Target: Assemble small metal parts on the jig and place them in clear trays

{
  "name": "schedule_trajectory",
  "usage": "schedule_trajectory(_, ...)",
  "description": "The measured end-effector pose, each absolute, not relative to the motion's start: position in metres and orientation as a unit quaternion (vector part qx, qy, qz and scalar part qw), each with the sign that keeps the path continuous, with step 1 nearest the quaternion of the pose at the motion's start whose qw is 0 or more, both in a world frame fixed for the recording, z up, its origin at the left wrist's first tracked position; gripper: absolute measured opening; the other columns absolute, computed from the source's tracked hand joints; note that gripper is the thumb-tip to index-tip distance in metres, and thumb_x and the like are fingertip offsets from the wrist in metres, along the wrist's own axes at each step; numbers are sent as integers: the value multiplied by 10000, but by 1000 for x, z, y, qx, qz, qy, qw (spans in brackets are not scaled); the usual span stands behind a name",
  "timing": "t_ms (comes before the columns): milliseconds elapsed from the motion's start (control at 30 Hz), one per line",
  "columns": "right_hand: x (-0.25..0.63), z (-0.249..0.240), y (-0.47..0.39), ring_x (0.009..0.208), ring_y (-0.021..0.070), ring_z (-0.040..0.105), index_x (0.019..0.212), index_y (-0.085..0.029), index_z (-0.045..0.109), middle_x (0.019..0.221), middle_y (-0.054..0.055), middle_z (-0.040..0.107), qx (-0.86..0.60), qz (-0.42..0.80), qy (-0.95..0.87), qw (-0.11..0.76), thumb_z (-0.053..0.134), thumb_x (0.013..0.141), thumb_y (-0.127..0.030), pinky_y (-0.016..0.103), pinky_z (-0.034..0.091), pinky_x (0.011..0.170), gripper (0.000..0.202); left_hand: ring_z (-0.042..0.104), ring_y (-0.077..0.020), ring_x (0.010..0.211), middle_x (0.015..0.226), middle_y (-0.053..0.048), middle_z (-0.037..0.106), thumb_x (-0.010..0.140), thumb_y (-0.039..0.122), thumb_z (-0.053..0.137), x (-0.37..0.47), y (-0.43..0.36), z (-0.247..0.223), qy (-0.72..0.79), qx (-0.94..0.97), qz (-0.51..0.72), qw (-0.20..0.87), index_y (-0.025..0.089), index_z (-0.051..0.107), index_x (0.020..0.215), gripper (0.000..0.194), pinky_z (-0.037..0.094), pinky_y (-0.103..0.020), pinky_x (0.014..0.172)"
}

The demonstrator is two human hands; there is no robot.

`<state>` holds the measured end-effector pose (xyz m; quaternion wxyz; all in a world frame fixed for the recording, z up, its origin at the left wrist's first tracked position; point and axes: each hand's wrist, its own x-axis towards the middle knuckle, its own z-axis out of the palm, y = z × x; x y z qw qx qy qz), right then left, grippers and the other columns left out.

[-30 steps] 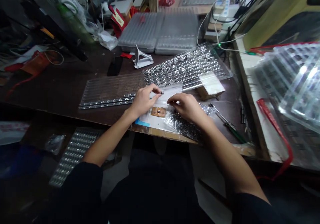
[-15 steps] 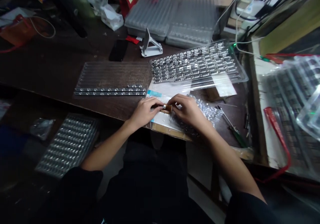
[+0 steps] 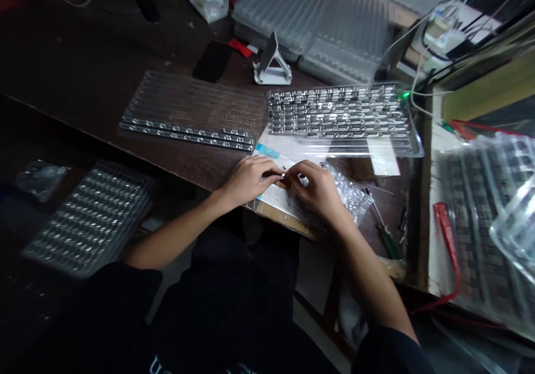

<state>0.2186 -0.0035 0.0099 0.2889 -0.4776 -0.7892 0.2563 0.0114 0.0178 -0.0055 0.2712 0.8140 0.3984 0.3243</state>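
My left hand (image 3: 249,178) pinches a small shiny metal part (image 3: 282,176) at the front edge of the table. Close beside it, my right hand (image 3: 314,185) has its thumb and fingertips drawn together at the same part; what they grip is too small to make out. A small brown piece lies just under the fingertips, partly hidden. Both hands are over a white sheet (image 3: 279,197) with a blue strip. A heap of tiny shiny pieces in clear plastic (image 3: 353,193) lies by my right hand.
A clear ridged tray (image 3: 188,98) holds parts along its front rows. To its right, another tray (image 3: 334,146) is filled with metal parts. A phone stand (image 3: 272,73), a dark phone (image 3: 212,62) and a green-handled screwdriver (image 3: 389,243) lie around. Stacked trays (image 3: 90,218) sit lower left.
The view has turned and shifted, so the table appears tilted. My fingertips have come closer together over the small part, hiding more of the brown piece.
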Motion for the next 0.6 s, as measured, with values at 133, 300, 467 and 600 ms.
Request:
schedule_trajectory(133, 219, 9, -3, 780, 181, 648, 905, -209, 676, 896, 51, 711, -493, 259, -779, 288, 554, 853, -113, 295, 493, 727, 164, 698, -179, 873, 934, -39, 757, 885, 169, 689, 9, 15, -3, 437, 755, 383, 304, 190, 719, 919, 50, 531, -301, 784)
schedule_trajectory(300, 211, 9, -7, 840, 187, 646, 959, -208, 675, 935, 69, 710, -444, 247, -823, 253, 522, 943, -166, 296, 492, 767, 160, 693, -165, 871, 962, -42, 757, 889, 173, 667, 6, 13, -3, 451, 733, 397, 319, 184, 712, 957, 82, 541, -274, 763)
schedule_trajectory(467, 206, 12, -12, 933, 229, 637, 1049, -179, 697, 1002, 115, 726, -412, 163, -881, 168, 427, 989, -127, 340, 483, 841, 281, 680, -159, 817, 936, -35, 750, 885, 166, 664, 7, 13, -3, 454, 746, 378, 308, 185, 709, 928, 65, 537, -285, 784)
schedule_trajectory(600, 213, 11, -9, 984, 210, 662, 1115, -188, 699, 1094, 99, 728, -449, 191, -845, 221, 470, 1005, -217, 309, 498, 861, 256, 678, -155, 811, 932, -33, 748, 887, 162, 670, 7, 13, -4, 451, 753, 374, 300, 186, 709, 945, 74, 539, -278, 775)
